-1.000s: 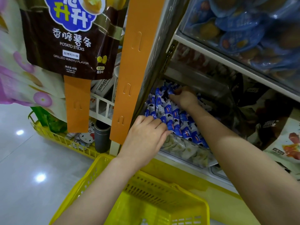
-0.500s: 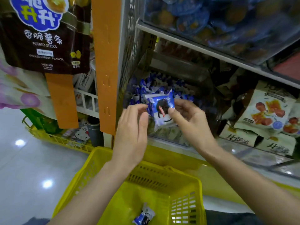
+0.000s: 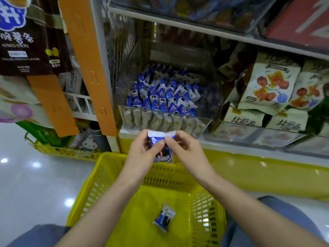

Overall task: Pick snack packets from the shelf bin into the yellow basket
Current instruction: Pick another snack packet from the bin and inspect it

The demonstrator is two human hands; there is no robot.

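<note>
A blue and white snack packet (image 3: 161,139) hangs above the far rim of the yellow basket (image 3: 106,175). My left hand (image 3: 142,154) and my right hand (image 3: 187,148) both pinch it near its top edge. Another packet of the same kind (image 3: 164,217) lies on the basket floor. Behind my hands, a clear shelf bin (image 3: 163,122) holds several more blue and white packets (image 3: 163,93).
Orange hanging strips (image 3: 89,59) and a dark potato sticks bag (image 3: 30,41) hang at the left. Beige snack bags (image 3: 270,82) fill the shelf to the right. A second yellow basket (image 3: 58,150) sits on the shiny floor at the left. My knees flank the basket.
My right hand pulled a packet out of the bin, my left hand joined it, and both brought the packet down toward the basket. The view tilted down.
</note>
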